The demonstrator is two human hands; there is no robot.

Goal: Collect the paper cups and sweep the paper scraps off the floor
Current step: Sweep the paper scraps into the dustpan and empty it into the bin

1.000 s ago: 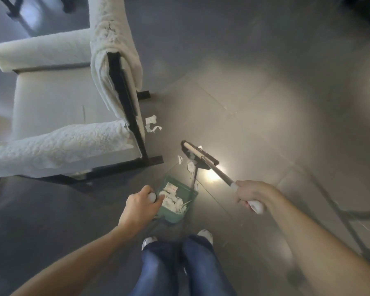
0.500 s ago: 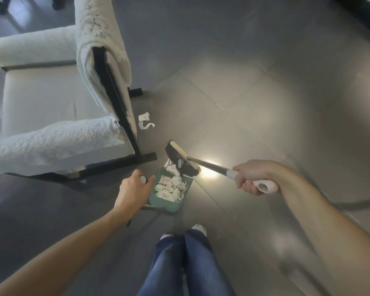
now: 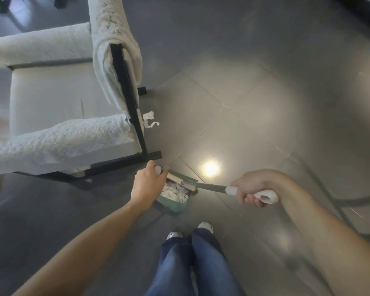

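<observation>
**Scraps in the dustpan, two more beside the chair**

White paper scraps [image 3: 175,192] lay heaped in a green dustpan [image 3: 173,205] on the grey floor [image 3: 254,103], just in front of the person's feet. A brush head [image 3: 181,182] rested across the pan's mouth, its handle running rightward. The left hand [image 3: 147,184] clenched around the dustpan's upright handle; the right hand [image 3: 251,190] grasped the brush's white grip. Loose scraps [image 3: 150,119] lay farther ahead, touching the black frame of a white armchair [image 3: 58,103], beyond the left hand, which was nearer. No paper cups showed.
</observation>
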